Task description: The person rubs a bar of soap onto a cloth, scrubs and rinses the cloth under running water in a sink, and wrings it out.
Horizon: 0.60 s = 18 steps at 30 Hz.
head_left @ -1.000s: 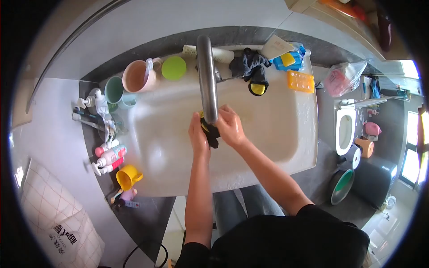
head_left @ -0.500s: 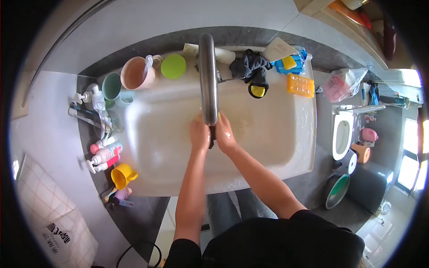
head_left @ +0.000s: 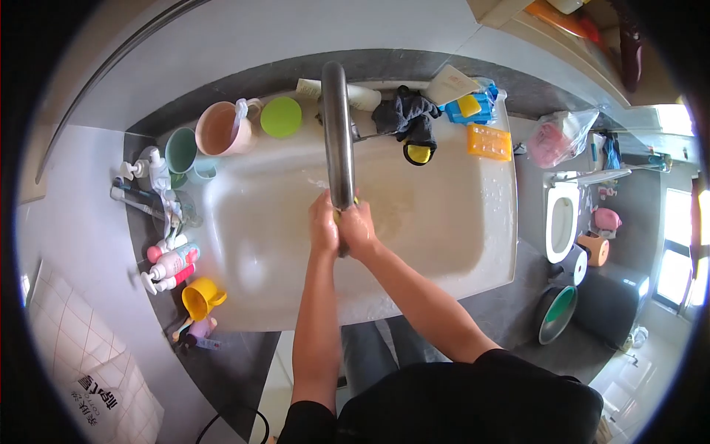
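2 hands point(head_left: 358, 228) clasping dark cloth point(head_left: 342, 251), under faucet point(head_left: 337, 140), over sink point(head_left: 436, 229)

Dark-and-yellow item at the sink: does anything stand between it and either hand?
Nothing visible does: the left hand and right hand close directly around the dark-and-yellow item. The faucet spout crosses in front from the camera's view, hiding part of the grip.

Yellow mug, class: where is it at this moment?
In the head view, the yellow mug is on the left, beside the sink's lower left corner, just below the pink-and-white pump bottle.
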Each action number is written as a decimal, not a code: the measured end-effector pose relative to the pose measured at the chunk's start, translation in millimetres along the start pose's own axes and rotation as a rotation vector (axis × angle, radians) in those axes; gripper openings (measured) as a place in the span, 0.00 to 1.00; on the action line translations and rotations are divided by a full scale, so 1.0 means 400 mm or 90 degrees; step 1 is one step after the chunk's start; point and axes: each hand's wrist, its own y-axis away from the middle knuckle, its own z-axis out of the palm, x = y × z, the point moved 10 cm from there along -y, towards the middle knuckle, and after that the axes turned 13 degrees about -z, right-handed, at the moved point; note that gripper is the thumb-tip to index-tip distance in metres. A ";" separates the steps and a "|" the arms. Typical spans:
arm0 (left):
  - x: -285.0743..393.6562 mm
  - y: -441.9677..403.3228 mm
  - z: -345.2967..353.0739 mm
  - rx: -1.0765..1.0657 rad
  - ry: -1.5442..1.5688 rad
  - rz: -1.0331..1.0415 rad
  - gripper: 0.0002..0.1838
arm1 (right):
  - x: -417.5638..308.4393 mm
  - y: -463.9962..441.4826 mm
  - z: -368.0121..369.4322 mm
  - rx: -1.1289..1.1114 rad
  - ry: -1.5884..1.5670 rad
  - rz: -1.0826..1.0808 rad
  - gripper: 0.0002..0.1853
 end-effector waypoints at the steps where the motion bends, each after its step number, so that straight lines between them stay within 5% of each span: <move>1: -0.002 0.004 -0.010 -0.002 -0.001 -0.001 0.32 | 0.006 0.004 0.005 0.002 -0.001 0.000 0.23; 3: -0.009 0.036 -0.079 0.133 0.092 0.036 0.22 | -0.018 0.013 0.038 -0.108 0.146 -0.101 0.23; 7: -0.016 0.127 -0.100 0.236 0.319 -0.056 0.21 | -0.071 0.058 0.096 -0.320 0.407 -0.171 0.23; 11: -0.039 0.134 -0.075 0.139 0.432 -0.229 0.22 | -0.077 -0.011 0.002 -0.287 0.602 -0.392 0.19; 14: -0.066 0.095 -0.135 0.132 0.457 -0.174 0.24 | -0.088 -0.012 -0.005 -0.278 0.837 -0.578 0.17; 18: -0.077 0.087 -0.120 0.094 0.482 -0.171 0.25 | -0.073 -0.052 0.000 -0.268 0.886 -0.540 0.16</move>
